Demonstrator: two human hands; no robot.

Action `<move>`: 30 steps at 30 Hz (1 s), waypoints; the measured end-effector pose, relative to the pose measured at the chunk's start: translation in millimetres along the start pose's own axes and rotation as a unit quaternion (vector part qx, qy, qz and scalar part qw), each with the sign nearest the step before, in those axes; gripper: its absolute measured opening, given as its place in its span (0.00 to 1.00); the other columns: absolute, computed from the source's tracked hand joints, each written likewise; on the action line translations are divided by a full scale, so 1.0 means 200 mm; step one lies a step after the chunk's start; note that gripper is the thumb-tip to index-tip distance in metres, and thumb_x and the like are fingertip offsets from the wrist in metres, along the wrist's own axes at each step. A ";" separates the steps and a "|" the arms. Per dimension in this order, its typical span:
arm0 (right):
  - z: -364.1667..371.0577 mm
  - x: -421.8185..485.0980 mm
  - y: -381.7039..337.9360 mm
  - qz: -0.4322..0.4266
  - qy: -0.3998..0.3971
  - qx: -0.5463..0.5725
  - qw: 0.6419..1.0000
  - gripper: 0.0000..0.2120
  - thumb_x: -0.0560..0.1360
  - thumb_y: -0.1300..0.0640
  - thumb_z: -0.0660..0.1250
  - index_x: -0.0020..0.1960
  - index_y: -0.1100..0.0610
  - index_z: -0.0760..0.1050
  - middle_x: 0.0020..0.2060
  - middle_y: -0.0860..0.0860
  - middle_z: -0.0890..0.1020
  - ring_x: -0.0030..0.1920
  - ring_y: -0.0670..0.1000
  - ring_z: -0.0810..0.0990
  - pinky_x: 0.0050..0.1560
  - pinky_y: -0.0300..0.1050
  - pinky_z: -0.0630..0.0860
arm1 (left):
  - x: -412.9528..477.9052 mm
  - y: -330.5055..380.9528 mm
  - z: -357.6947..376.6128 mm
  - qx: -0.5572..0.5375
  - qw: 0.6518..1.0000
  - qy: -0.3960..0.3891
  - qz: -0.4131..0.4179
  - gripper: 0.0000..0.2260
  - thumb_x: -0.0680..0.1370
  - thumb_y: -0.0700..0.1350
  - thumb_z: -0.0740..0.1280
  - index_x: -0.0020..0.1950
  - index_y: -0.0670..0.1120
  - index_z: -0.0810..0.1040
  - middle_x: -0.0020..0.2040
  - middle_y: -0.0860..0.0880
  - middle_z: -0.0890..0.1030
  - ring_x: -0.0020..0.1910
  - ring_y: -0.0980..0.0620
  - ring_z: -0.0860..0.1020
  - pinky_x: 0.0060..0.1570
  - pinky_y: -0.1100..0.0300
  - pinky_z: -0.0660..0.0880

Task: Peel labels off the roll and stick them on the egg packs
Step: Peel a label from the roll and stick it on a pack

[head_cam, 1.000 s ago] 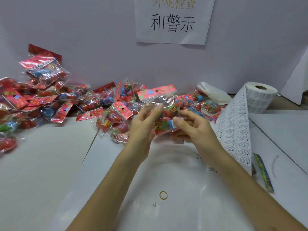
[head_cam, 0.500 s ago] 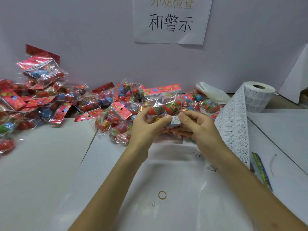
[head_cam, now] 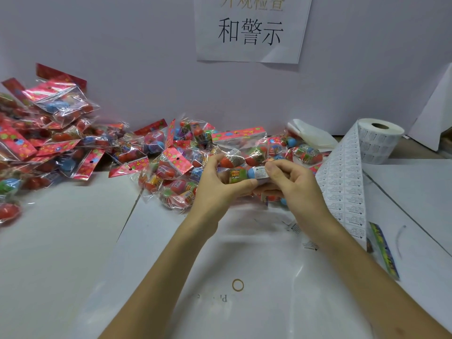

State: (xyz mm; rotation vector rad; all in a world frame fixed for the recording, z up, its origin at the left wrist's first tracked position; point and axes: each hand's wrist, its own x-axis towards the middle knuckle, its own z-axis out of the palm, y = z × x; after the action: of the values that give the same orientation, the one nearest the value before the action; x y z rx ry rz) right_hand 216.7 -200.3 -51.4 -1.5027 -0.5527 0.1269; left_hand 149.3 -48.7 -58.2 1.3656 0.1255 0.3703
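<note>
Head camera looks down at two bare arms over a white table (head_cam: 49,265). Both hands hold one egg pack (head_cam: 247,155) up, just above the table and in front of a big pile of packs (head_cam: 156,157).

The held pack is a clear bag with a pink card top. It has red, green and blue eggs inside.

The left hand (head_cam: 220,192) grips the pack from the left side. Its fingers curl behind the bag and its thumb lies across the front.

The right hand (head_cam: 298,184) pinches the pack from the right side. Its thumb sits on top and its curled fingers are under the bag. A small white label (head_cam: 259,172) with tiny print lies on the front of the bag, over a blue egg. The right thumb touches the right end of the label.

The label roll (head_cam: 380,140) stands upright at the back right of the table. A long strip of labels (head_cam: 342,187) hangs off it and runs down just beside the right wrist.

More packs (head_cam: 49,133) are heaped at the far left, against the wall.

A shiny clear plastic sheet (head_cam: 244,260) lies flat under the arms. A thin green strip (head_cam: 384,250) lies near the end of the label strip. A paper sign (head_cam: 249,28) with black writing is stuck on the wall.
</note>
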 end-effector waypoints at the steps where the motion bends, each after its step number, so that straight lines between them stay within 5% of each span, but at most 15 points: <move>1: 0.00 0.00 0.00 -0.002 -0.002 0.002 1.000 0.07 0.82 0.58 0.66 0.51 0.55 0.82 0.42 0.53 0.88 0.42 0.53 0.88 0.39 0.39 0.82 | 0.00 0.00 0.00 -0.003 1.000 -0.002 -0.004 0.32 0.71 0.33 0.78 0.70 0.43 0.69 0.55 0.40 0.85 0.53 0.42 0.85 0.57 0.41 0.81; 10: 0.01 -0.01 0.03 -0.067 0.004 -0.094 0.993 0.03 0.81 0.53 0.69 0.52 0.50 0.81 0.41 0.47 0.87 0.44 0.49 0.87 0.44 0.49 0.84 | -0.02 0.02 0.02 0.001 0.999 0.032 0.013 0.29 0.71 0.43 0.81 0.68 0.47 0.72 0.57 0.45 0.85 0.55 0.45 0.85 0.58 0.45 0.81; 13: 0.02 -0.01 0.03 -0.046 -0.014 -0.073 0.996 0.15 0.76 0.47 0.71 0.59 0.53 0.79 0.44 0.49 0.88 0.45 0.49 0.87 0.44 0.47 0.83 | -0.02 0.02 0.01 0.003 0.999 0.040 0.024 0.24 0.72 0.43 0.80 0.64 0.46 0.73 0.55 0.43 0.86 0.53 0.43 0.85 0.55 0.47 0.82; 22: 0.01 0.01 0.02 -0.009 -0.063 0.002 0.998 0.12 0.82 0.65 0.64 0.62 0.53 0.78 0.40 0.50 0.86 0.38 0.55 0.87 0.40 0.40 0.80 | -0.03 0.03 0.00 -0.019 0.998 0.051 0.031 0.17 0.76 0.39 0.75 0.63 0.43 0.75 0.52 0.43 0.86 0.49 0.46 0.86 0.43 0.59 0.81; 30: 0.01 0.00 0.02 -0.025 -0.022 -0.042 0.999 0.07 0.82 0.57 0.66 0.57 0.57 0.79 0.39 0.54 0.87 0.40 0.56 0.86 0.45 0.58 0.83 | -0.03 0.03 0.02 0.019 0.997 0.041 0.057 0.21 0.76 0.40 0.76 0.65 0.48 0.73 0.53 0.46 0.86 0.50 0.50 0.86 0.44 0.62 0.81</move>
State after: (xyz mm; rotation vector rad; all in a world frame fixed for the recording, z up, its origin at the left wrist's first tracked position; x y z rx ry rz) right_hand 216.7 -198.0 -54.8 -1.5698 -0.6362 0.0990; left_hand 143.5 -53.6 -52.6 1.3992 0.1224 0.5223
